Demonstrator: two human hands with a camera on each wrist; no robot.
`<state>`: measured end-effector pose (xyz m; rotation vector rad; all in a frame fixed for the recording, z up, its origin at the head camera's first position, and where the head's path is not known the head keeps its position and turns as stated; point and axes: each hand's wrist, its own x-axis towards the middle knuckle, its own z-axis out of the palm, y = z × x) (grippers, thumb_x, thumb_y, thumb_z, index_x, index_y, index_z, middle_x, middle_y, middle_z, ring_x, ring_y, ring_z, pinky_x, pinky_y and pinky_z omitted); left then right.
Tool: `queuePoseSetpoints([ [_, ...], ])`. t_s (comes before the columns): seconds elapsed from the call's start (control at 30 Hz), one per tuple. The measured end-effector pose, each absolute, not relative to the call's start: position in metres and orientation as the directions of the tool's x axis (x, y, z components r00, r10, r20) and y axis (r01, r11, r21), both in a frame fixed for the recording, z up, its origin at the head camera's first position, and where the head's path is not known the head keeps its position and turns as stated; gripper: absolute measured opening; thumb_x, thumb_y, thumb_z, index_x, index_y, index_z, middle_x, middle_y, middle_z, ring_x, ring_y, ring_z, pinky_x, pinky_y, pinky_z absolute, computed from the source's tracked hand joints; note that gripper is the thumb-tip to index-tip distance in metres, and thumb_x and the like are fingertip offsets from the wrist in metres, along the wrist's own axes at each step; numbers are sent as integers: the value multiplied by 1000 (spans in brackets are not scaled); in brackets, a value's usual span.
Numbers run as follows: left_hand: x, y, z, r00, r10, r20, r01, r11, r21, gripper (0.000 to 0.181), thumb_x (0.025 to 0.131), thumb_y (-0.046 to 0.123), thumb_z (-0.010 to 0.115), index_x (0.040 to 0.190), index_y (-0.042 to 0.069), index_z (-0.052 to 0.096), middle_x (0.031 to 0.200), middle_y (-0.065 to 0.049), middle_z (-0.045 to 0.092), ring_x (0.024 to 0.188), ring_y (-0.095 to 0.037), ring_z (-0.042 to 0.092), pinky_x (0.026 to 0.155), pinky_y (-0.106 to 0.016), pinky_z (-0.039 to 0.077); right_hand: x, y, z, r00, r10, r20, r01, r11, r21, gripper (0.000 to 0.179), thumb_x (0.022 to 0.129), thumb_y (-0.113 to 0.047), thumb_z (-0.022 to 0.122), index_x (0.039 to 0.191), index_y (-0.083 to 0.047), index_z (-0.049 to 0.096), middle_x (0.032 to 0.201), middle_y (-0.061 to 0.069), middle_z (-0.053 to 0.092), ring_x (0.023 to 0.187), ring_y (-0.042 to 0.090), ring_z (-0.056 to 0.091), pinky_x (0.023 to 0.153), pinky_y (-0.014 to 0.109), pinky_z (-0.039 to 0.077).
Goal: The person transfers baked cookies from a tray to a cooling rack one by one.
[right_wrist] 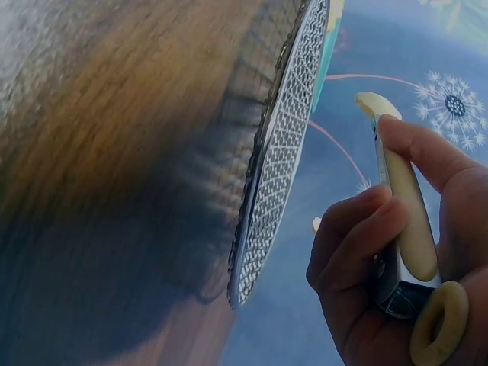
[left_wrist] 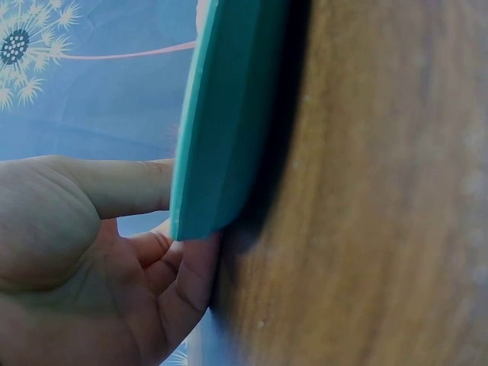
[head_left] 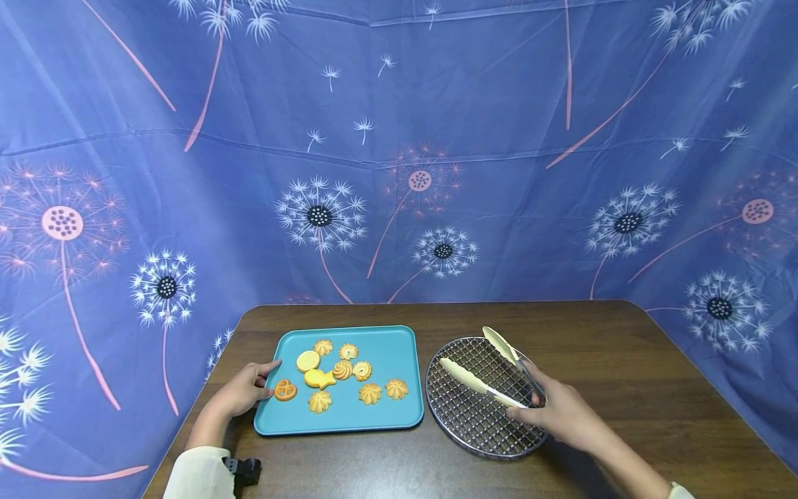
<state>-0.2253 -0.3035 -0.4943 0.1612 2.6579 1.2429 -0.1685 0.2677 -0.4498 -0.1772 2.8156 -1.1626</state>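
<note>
- Head view: a blue cloth (head_left: 386,104), printed with white and pink dandelions, hangs beyond the tray (head_left: 386,346).
- Dark and wood-grained, the table (head_left: 654,367) lies under the tray and reaches well past it on the right.
- The tray itself is a turquoise rounded rectangle lying flat, its long axis running left to right.
- A round wire rack (head_left: 461,423) sits just beside the tray, on its right.
- Metal tongs (head_left: 467,378) with cream tips are held over the rack, right of the tray and apart from the mesh. Their arms spread in a V; the long axis slants leftward and away from the person. A cream ring (right_wrist: 457,305) shows at their tail.
- The right hand (head_left: 564,412), right of the tray, grips the tongs between thumb and curled fingers.
- The left hand (head_left: 240,388) grips the tray's left edge.
- Ten biscuits lie on the tray: among them, a pretzel (head_left: 285,390) near its left rim, a fish (head_left: 320,378) with its tail towards the tray's right side, and a round one (head_left: 308,361) whose surface marks are too small to read.
</note>
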Motion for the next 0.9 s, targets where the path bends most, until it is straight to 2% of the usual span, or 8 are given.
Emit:
queuePoseSetpoints([
  [0.33, -226, -304, -495, -972, 184, -146, 3, 630, 776, 65, 88, -17, 63, 149, -15, 41, 88, -14, 53, 77, -23, 49, 58, -29, 46, -168, 260, -451, -987, -159, -24, -97, 704, -703, 105, 76, -31, 91, 158, 1, 35, 79, 5, 50, 49, 12, 48, 44, 28, 44],
  [0.47, -226, -304, -494, -971, 188, -146, 3, 621, 784, 64, 88, -17, 63, 149, -15, 41, 88, -13, 54, 77, -22, 50, 58, -29, 47, -167, 256, -451, -984, -177, -9, -121, 711, -692, 105, 75, -31, 91, 157, 3, 36, 78, 3, 51, 53, 9, 46, 48, 27, 44],
  [0.67, -226, -304, -494, -970, 200, -139, 14, 616, 788, 65, 89, -17, 63, 149, -16, 40, 87, -13, 55, 76, -21, 50, 57, -28, 47, -167, 250, -453, -983, -184, -8, -129, 723, -679, 106, 73, -33, 91, 158, 0, 37, 78, 3, 51, 59, 10, 43, 54, 27, 42],
  [0.9, -225, -304, -495, -970, 200, -140, 16, 622, 783, 65, 88, -18, 62, 149, -16, 39, 85, -12, 52, 74, -22, 48, 57, -27, 45, -166, 246, -456, -980, -197, -3, -142, 715, -685, 107, 73, -32, 92, 157, 3, 37, 78, 3, 52, 60, 9, 43, 55, 27, 42],
])
